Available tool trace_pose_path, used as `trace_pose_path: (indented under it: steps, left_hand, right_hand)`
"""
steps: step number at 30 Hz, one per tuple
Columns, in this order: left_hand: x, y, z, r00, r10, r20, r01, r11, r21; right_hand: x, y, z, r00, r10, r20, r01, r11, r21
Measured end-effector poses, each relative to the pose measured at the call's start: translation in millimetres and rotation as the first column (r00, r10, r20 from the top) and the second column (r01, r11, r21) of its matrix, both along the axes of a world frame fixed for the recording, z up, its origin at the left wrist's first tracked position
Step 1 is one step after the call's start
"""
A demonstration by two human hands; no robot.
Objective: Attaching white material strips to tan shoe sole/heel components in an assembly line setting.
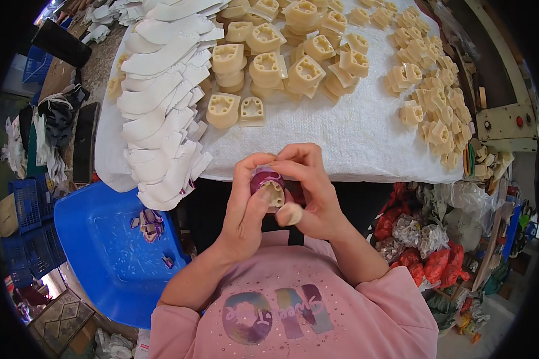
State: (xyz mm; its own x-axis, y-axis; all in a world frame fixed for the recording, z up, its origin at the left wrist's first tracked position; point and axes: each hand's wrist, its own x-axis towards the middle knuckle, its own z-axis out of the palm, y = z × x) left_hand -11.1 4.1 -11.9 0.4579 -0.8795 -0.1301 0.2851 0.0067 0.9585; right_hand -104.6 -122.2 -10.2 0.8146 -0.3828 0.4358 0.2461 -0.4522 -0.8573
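Observation:
Close to my chest, just in front of the table's edge, I hold a cream plastic shoe heel (273,194) with a shiny purple heel cover (266,177) wrapped around it. Its hollow top face points up toward me. My left hand (245,200) grips it from the left, thumb pressing on the cream face. The fingers of my right hand (315,194) close over the far and right side of the cover. My right thumb tip looks pale and stands off the heel. The undersides of the heel and cover are hidden by my fingers.
Overlapping white heel-cover pieces (161,113) lie at the left of the white-covered table (341,143). Stacked cream heels (266,69) stand in the middle; smaller ones (437,102) heap at right. A blue basin (96,239) with purple pieces is at lower left, red bags (443,266) at right.

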Motion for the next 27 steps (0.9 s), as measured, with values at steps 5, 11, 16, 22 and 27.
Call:
trace_pose_path:
  steps: [5, 11, 16, 22, 27]
  left_hand:
    - [-13.4, -6.5, 10.2, 0.977, 0.084, -0.195, -0.108, 0.988, -0.114]
    - [-18.1, -5.7, 8.8, 0.982, 0.088, 0.17, -0.058, 0.982, -0.177]
    - [-19.7, -8.4, 8.4, 0.894, 0.317, 0.316, -0.268, 0.944, -0.191]
    - [-16.4, -13.3, 3.2, 0.914, 0.385, 0.124, -0.368, 0.919, -0.14]
    - [-18.8, -11.5, -0.1, 0.905, 0.369, 0.212, -0.343, 0.927, -0.149]
  right_hand:
    - [6.5, -1.9, 15.8, 0.958, 0.262, -0.118, -0.086, 0.654, 0.752]
    - [6.6, 2.1, 2.7, 0.902, 0.426, -0.068, -0.206, 0.565, 0.799]
    - [9.8, 20.2, -15.3, 0.967, 0.236, 0.093, -0.253, 0.854, 0.454]
    - [7.3, 29.2, -6.3, 0.982, 0.171, 0.081, -0.185, 0.793, 0.581]
    - [10.6, 29.1, -6.3, 0.991, 0.054, 0.12, -0.082, 0.966, 0.246]
